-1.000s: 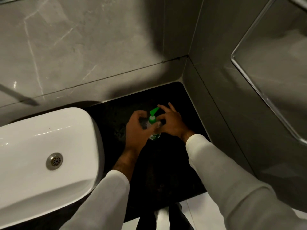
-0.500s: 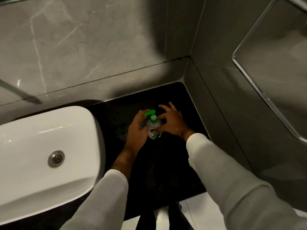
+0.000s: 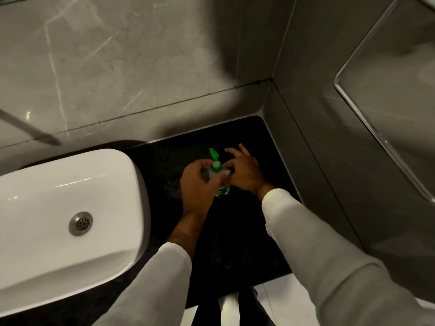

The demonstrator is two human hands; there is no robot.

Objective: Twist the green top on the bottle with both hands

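Two white sleeves [image 3: 164, 274] reach out over the dark countertop [image 3: 235, 243], whose near edge meets a pale floor. Further in, our left hand [image 3: 197, 184] wraps round the clear body of a pump bottle [image 3: 220, 182], which stands upright near the counter's far right corner. Our right hand [image 3: 244, 171] pinches the green collar under the pump head [image 3: 213, 153] (two fingers stay lifted). At the counter's left edge sits a white basin [image 3: 58, 208] with a metal drain [image 3: 80, 224]. Beyond rise grey marble wall tiles [image 3: 117, 67].
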